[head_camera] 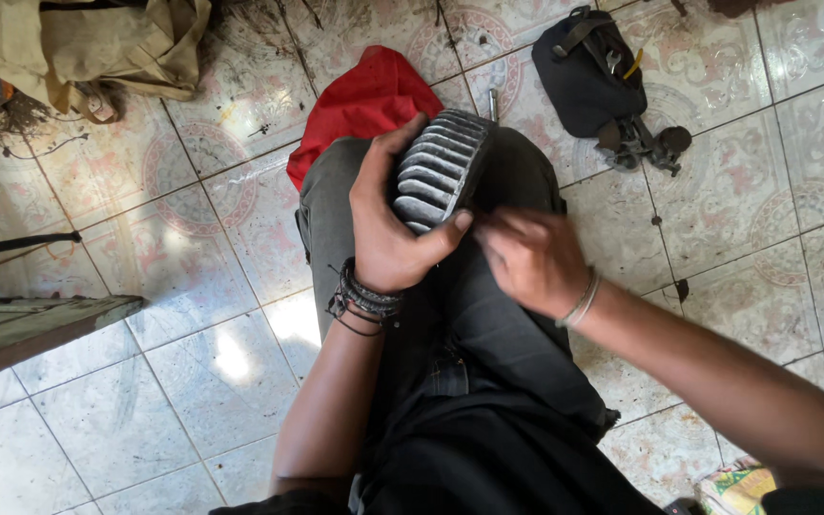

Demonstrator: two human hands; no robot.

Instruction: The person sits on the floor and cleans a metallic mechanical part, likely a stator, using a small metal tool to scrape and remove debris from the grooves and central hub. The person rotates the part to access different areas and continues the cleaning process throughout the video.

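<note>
Patterned tile floor (193, 381), bare at seven o'clock. Left hand (388, 224) gripping grey finned metal part (439, 170) on the lap, fingers wrapped around its edge. Right hand (526, 257) at four o'clock, fingers pinched beside it; black pouch (584, 81) at one o'clock.

A red cloth (366, 103) lies on the patterned tiled floor (193, 286). Farther right sits a black tool bag (586, 81), with a dark metal part (646, 143) just beside it. A crumpled tan sack (97, 43) occupies the upper left corner.
</note>
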